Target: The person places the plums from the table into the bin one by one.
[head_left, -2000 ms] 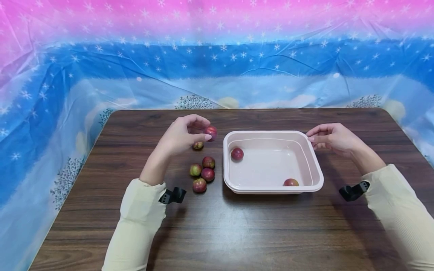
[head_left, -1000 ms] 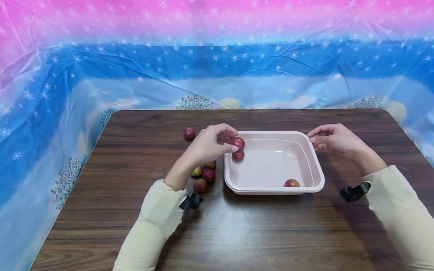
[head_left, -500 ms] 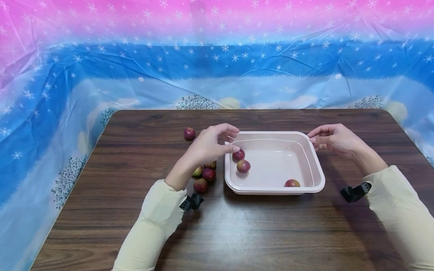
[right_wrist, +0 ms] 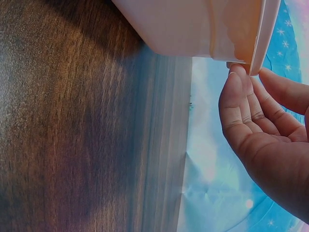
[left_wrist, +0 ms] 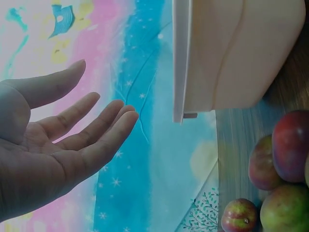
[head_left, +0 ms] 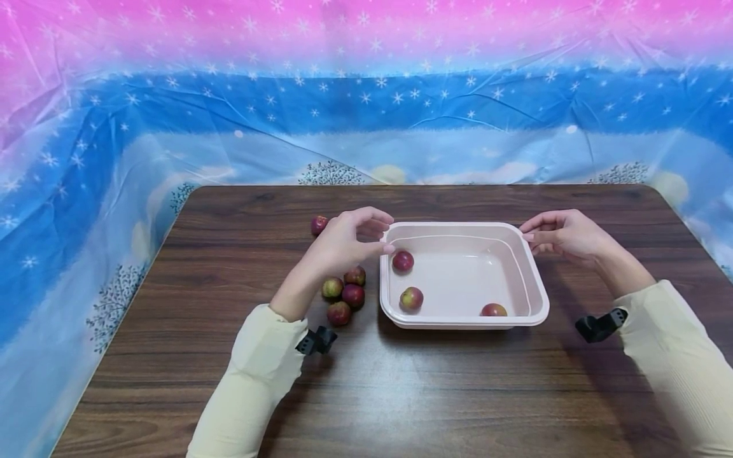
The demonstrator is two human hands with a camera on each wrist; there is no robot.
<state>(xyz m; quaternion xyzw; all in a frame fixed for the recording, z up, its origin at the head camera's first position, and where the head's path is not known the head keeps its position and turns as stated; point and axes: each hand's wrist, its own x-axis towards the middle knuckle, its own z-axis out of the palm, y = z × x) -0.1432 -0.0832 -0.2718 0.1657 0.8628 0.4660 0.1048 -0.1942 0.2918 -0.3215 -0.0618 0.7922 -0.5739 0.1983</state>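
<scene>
A pale pink plastic tub [head_left: 464, 320] stands on the table with three red-green plums inside. One plum [head_left: 403, 261] lies at the back left, another plum [head_left: 411, 299] at the front left, and a third plum [head_left: 494, 310] at the front right. My left hand [head_left: 350, 238] is beside the tub's left rim, thumb and fingers spread with nothing between them. In the left wrist view that hand [left_wrist: 72, 130] is apart from the tub. My right hand [head_left: 572, 236] pinches the tub's rim at the back right corner, thumb above and fingertips below in the right wrist view.
Left of the tub, several plums [head_left: 353, 296] sit clustered on the dark wooden table [head_left: 458, 394]. A single plum [head_left: 319, 224] lies farther back, partly hidden by my left hand. A snowflake-patterned cloth [head_left: 366, 102] hangs behind the table's far edge.
My left hand carried a plum right to the tub and let it go inside. That plum rolled toward the tub's front, and the hand drew back slightly left. My right hand stayed put.
</scene>
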